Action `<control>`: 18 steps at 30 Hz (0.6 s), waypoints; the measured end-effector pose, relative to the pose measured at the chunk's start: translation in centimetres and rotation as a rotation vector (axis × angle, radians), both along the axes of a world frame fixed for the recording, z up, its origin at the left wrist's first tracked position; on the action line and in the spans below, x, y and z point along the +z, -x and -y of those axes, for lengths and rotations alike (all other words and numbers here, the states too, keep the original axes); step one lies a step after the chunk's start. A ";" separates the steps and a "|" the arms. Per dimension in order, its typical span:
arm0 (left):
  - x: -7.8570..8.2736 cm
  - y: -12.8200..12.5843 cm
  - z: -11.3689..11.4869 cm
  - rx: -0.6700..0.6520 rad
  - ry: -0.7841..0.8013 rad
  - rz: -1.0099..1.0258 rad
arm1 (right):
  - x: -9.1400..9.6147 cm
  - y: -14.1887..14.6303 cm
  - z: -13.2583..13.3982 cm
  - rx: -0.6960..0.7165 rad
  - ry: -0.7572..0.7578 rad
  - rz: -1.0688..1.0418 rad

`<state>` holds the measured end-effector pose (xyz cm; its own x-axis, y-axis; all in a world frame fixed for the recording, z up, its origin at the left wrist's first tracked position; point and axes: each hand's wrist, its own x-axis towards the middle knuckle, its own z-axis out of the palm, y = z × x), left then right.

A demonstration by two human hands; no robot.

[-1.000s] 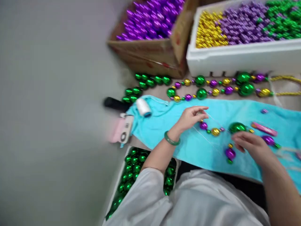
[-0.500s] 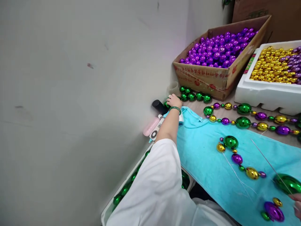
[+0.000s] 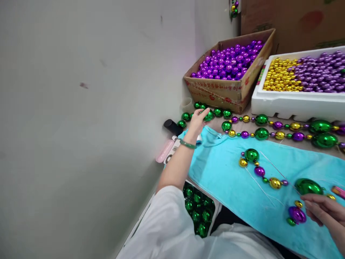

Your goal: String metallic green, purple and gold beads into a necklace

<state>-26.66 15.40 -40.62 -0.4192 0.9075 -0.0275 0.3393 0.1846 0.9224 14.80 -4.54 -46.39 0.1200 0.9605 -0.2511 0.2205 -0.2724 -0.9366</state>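
My left hand (image 3: pixel 196 121) reaches to the far left corner of the turquoise towel (image 3: pixel 223 172), its fingers curled round a large green bead (image 3: pixel 208 116) from a row of green beads beside the cardboard box. A green bangle sits on that wrist. My right hand (image 3: pixel 325 213) rests at the lower right on the towel, fingers pinched at the end of a partly strung bead strand (image 3: pixel 275 182), next to a purple bead (image 3: pixel 296 214) and a big green bead (image 3: pixel 308 186). Thin thread runs along the strand.
A cardboard box (image 3: pixel 215 91) of purple beads and a white foam box (image 3: pixel 283 105) of gold and purple beads stand at the back. Two long finished strands (image 3: pixel 269 129) lie before them. A tray of green beads (image 3: pixel 199 210) sits below the table edge. A grey wall is on the left, with a black object (image 3: pixel 171 126) and a pink device (image 3: pixel 164 151) beside it.
My left hand left the strand, reached to the green beads by the cardboard box, and has now lifted with a bead. My head turned left; my right hand stays at the strand.
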 end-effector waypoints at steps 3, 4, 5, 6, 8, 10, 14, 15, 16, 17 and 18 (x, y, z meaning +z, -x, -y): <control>-0.1 -4.9 4.6 -0.350 0.045 0.543 | 1.0 1.0 0.5 0.018 -0.031 0.004; -0.4 -6.4 6.1 -0.444 0.077 0.643 | 1.2 1.3 0.8 0.018 -0.059 -0.009; -0.6 -7.7 7.4 -0.519 0.104 0.715 | 1.4 1.5 1.1 0.021 -0.086 -0.021; -1.0 -8.8 8.6 -0.579 0.125 0.768 | 1.5 1.7 1.4 0.023 -0.112 -0.030; -1.6 -10.7 10.3 -0.647 0.146 0.847 | 1.7 1.6 2.2 0.023 -0.154 -0.041; -2.1 -12.3 11.3 -0.649 0.154 0.935 | 1.9 1.1 2.9 0.018 -0.187 -0.041; -2.2 -15.3 11.9 -0.388 0.195 1.215 | 1.7 0.1 4.5 0.018 -0.220 -0.018; -2.1 -16.0 11.9 -0.289 0.204 1.285 | 1.5 -0.1 4.8 0.026 -0.218 -0.011; -1.9 -16.8 12.0 -0.202 0.214 1.348 | 1.3 -0.1 5.1 0.037 -0.212 -0.003; -1.6 -17.4 12.0 -0.139 0.226 1.403 | 1.1 -0.2 5.3 0.048 -0.202 0.003; -1.4 -18.1 12.1 -0.098 0.237 1.446 | 0.8 -0.2 5.5 0.061 -0.188 0.010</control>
<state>-8.61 3.29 -42.03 0.1639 0.8443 -0.5101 -0.8136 0.4081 0.4142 14.96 -10.04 -45.59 0.0622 0.9959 -0.0658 0.2409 -0.0790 -0.9673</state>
